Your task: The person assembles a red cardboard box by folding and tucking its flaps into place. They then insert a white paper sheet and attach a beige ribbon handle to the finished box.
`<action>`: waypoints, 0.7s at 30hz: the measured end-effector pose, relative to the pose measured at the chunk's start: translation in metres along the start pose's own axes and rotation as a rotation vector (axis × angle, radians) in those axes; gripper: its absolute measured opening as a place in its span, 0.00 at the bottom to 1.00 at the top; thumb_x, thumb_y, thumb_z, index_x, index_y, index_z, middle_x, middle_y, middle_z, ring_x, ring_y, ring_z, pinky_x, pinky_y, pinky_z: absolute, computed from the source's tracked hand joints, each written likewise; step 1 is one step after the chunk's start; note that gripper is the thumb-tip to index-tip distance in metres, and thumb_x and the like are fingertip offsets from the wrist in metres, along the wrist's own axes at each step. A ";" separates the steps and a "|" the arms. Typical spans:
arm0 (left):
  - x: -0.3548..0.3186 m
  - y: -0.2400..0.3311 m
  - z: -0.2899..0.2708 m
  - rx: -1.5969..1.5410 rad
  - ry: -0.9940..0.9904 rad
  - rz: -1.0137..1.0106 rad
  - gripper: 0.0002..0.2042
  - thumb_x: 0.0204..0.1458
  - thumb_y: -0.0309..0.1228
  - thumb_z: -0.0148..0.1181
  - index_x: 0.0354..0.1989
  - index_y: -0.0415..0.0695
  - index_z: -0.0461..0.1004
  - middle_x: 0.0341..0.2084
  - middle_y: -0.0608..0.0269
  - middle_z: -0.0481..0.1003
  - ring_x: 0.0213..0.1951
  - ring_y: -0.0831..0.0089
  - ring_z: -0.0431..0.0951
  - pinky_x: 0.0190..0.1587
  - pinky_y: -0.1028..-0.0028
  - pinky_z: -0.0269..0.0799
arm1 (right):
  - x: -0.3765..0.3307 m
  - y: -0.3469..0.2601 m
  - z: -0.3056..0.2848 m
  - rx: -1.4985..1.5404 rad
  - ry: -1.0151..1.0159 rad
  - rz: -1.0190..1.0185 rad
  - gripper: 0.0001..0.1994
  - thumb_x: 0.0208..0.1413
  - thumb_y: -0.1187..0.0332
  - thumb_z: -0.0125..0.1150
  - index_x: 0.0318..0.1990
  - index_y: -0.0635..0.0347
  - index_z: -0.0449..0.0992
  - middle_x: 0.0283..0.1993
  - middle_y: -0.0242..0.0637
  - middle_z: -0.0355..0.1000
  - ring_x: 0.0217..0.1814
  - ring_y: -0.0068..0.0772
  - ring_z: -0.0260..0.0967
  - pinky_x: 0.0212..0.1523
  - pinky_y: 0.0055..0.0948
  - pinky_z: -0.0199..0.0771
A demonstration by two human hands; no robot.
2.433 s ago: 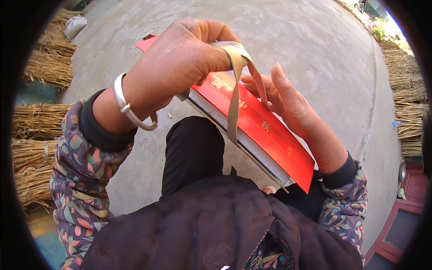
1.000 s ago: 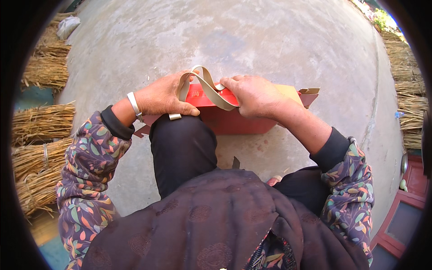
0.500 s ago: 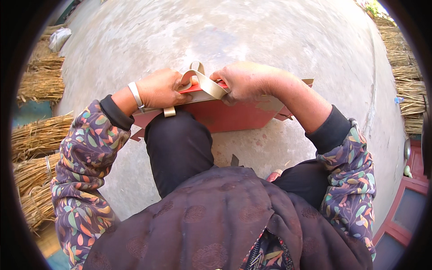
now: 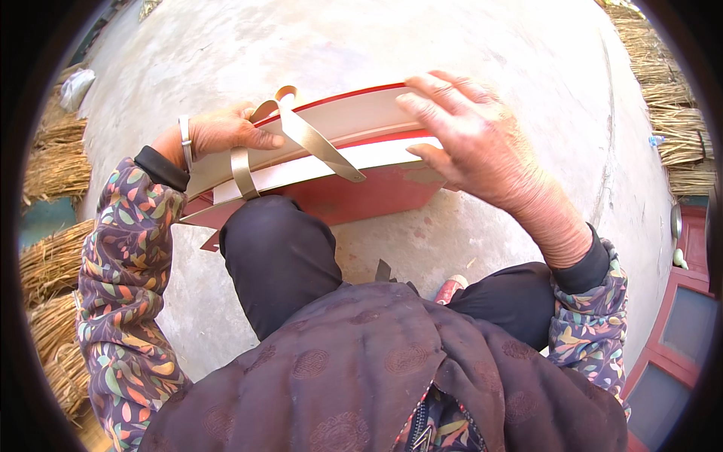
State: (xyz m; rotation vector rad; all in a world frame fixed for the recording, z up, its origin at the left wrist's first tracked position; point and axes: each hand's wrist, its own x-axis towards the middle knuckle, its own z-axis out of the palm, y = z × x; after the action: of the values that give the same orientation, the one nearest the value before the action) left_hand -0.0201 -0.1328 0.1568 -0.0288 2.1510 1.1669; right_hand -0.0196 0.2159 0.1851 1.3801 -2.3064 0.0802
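A red cardboard gift box point(image 4: 380, 192) with a pale inside stands between my knees, its long top parted. Two beige ribbon handles point(image 4: 312, 143) loop over the opening, one on the far panel and one on the near side. My left hand point(image 4: 218, 135) pinches the far panel's upper edge beside a ribbon, thumb inside and fingers behind. At the box's right end, my right hand point(image 4: 482, 139) has its fingers stretched and spread over the opening, with the thumb near the near edge. Whether those fingertips touch the cardboard is hard to tell. The box's bottom is hidden.
Bundles of straw point(image 4: 56, 256) are stacked along the left, with a white plastic bag point(image 4: 75, 89) on top. More straw point(image 4: 666, 98) lines the right side. A dark red panelled door point(image 4: 670, 346) is at lower right. Beneath everything lies concrete floor point(image 4: 542, 38).
The box top has come apart into a wide gap, the far panel now standing away from the near one. My right hand has let go of the edge and spread its fingers; my left has shifted leftward.
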 end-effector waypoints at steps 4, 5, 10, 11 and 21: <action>0.003 -0.008 -0.007 0.069 -0.014 0.014 0.32 0.45 0.49 0.74 0.54 0.41 0.76 0.42 0.59 0.79 0.43 0.70 0.74 0.47 0.70 0.69 | 0.000 -0.021 0.012 0.097 -0.102 -0.086 0.22 0.45 0.61 0.71 0.48 0.59 0.75 0.49 0.36 0.75 0.56 0.36 0.71 0.57 0.39 0.70; 0.002 -0.009 -0.009 0.064 -0.014 0.005 0.32 0.45 0.50 0.74 0.54 0.41 0.76 0.42 0.59 0.79 0.43 0.70 0.75 0.46 0.69 0.70 | 0.000 -0.025 0.018 0.073 -0.145 -0.082 0.24 0.44 0.60 0.72 0.48 0.59 0.75 0.48 0.36 0.75 0.55 0.35 0.72 0.55 0.38 0.71; -0.003 -0.003 -0.010 0.099 -0.080 0.018 0.27 0.49 0.44 0.72 0.53 0.40 0.76 0.43 0.65 0.79 0.44 0.76 0.74 0.49 0.73 0.70 | -0.004 -0.030 0.050 0.048 -0.344 0.016 0.36 0.36 0.58 0.78 0.55 0.59 0.71 0.46 0.34 0.73 0.51 0.36 0.72 0.52 0.37 0.70; -0.005 -0.002 -0.008 0.053 -0.083 0.031 0.28 0.49 0.46 0.73 0.53 0.40 0.76 0.43 0.65 0.79 0.44 0.76 0.74 0.49 0.73 0.70 | -0.004 -0.033 0.058 -0.014 -0.316 0.008 0.35 0.35 0.58 0.78 0.53 0.59 0.72 0.43 0.33 0.72 0.49 0.35 0.72 0.50 0.36 0.70; 0.004 -0.001 -0.003 -0.082 -0.130 0.068 0.32 0.44 0.49 0.75 0.53 0.41 0.75 0.42 0.62 0.78 0.44 0.73 0.75 0.46 0.70 0.70 | -0.015 -0.027 0.074 -0.089 -0.013 -0.098 0.37 0.29 0.52 0.78 0.53 0.50 0.73 0.54 0.32 0.69 0.61 0.35 0.64 0.62 0.42 0.62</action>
State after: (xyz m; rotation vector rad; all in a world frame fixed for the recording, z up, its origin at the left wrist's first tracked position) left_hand -0.0247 -0.1343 0.1546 0.0827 2.0034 1.2603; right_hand -0.0168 0.1944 0.1078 1.4493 -2.2207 -0.0604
